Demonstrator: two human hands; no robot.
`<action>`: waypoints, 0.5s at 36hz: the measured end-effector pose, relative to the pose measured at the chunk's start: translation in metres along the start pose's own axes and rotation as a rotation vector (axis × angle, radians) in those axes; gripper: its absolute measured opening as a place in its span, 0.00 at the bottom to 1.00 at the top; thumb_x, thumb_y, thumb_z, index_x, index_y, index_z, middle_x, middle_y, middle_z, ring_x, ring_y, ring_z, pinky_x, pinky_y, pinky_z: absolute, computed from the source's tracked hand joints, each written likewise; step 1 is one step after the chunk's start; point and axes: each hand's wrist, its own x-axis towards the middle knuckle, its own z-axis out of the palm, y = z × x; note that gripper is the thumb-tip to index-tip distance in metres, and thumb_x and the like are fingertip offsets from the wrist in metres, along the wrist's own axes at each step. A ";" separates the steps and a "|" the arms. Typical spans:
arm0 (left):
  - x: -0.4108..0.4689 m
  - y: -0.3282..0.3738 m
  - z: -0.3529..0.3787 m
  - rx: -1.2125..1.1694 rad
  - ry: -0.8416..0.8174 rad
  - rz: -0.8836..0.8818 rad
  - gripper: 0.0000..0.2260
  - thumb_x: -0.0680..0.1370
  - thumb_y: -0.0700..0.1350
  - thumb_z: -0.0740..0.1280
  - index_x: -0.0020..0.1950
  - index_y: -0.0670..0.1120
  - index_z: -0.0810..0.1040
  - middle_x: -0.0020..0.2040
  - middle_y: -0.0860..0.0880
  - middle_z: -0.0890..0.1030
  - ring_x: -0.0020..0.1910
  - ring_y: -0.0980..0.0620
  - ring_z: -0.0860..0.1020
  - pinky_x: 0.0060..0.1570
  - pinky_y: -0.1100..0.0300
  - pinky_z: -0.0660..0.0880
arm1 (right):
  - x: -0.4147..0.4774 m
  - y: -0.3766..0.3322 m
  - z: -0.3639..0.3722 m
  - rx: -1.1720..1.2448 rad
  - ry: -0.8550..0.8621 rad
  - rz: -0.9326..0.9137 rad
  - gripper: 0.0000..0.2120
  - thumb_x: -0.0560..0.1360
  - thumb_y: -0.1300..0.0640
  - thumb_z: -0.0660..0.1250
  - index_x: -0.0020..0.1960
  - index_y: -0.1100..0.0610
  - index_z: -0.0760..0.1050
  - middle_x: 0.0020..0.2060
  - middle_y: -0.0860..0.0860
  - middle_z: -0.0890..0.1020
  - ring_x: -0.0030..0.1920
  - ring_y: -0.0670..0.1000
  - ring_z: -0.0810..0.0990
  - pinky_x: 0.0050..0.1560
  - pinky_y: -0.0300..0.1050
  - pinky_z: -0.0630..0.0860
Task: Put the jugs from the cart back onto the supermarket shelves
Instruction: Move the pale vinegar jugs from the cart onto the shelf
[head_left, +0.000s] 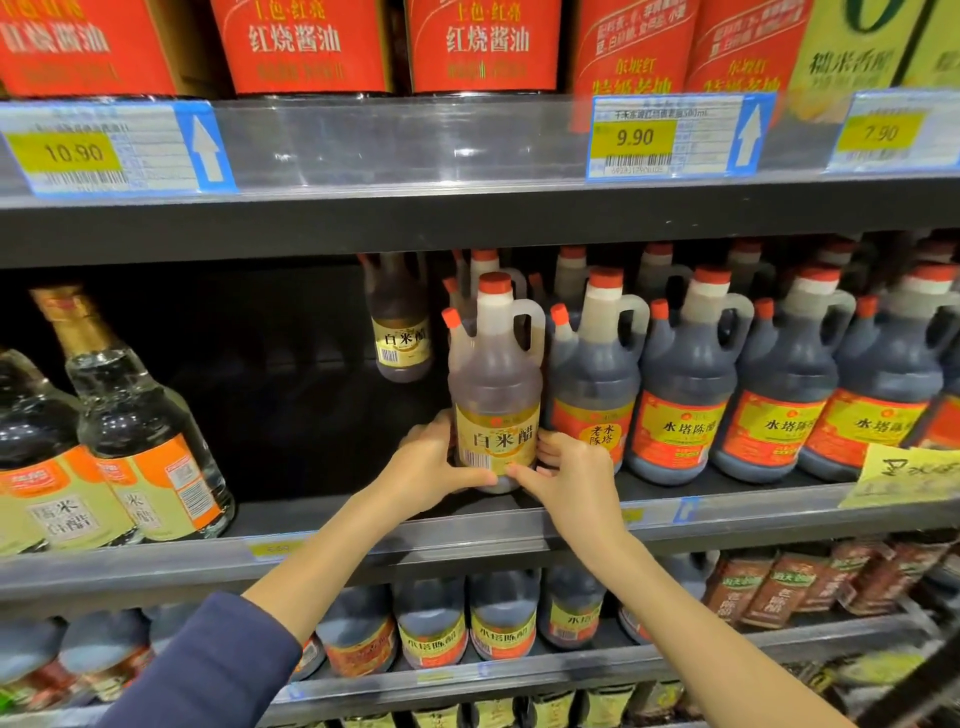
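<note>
Jug: A white rice vinegar jug (496, 395) stands upright near the front of the middle shelf (363, 525), hard against a dark aged-vinegar jug (592, 384) on its right.
Grip: Left hand (434, 462) and right hand (566, 478) clasp its lower label from either side.
Risk: Let go this close to the lip, it could topple forward.
Cause: Its base may not be fully seated; that cannot be told.

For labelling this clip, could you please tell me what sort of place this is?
Most likely a supermarket aisle: price tags on the shelf edge, rows of identical dark jugs, and a pale jug held by the left hand and right hand.
</note>
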 end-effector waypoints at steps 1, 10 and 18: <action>-0.001 0.001 0.002 0.008 0.019 0.003 0.32 0.68 0.51 0.77 0.67 0.44 0.68 0.62 0.48 0.78 0.60 0.52 0.77 0.56 0.62 0.75 | 0.000 -0.001 -0.001 0.012 -0.003 0.006 0.22 0.68 0.57 0.76 0.59 0.64 0.78 0.52 0.57 0.84 0.53 0.52 0.83 0.52 0.42 0.80; 0.002 -0.002 -0.003 0.011 -0.055 -0.027 0.35 0.67 0.55 0.76 0.69 0.46 0.66 0.63 0.49 0.77 0.61 0.52 0.76 0.61 0.52 0.76 | 0.001 0.003 0.000 -0.006 0.015 -0.004 0.16 0.68 0.55 0.76 0.53 0.62 0.81 0.47 0.55 0.85 0.48 0.50 0.84 0.49 0.40 0.80; 0.007 0.004 -0.012 -0.029 -0.164 -0.059 0.34 0.68 0.51 0.77 0.70 0.47 0.65 0.65 0.48 0.76 0.62 0.52 0.76 0.62 0.50 0.75 | -0.003 0.004 0.004 -0.075 0.075 -0.019 0.18 0.67 0.52 0.77 0.50 0.64 0.80 0.43 0.58 0.85 0.45 0.56 0.84 0.45 0.56 0.80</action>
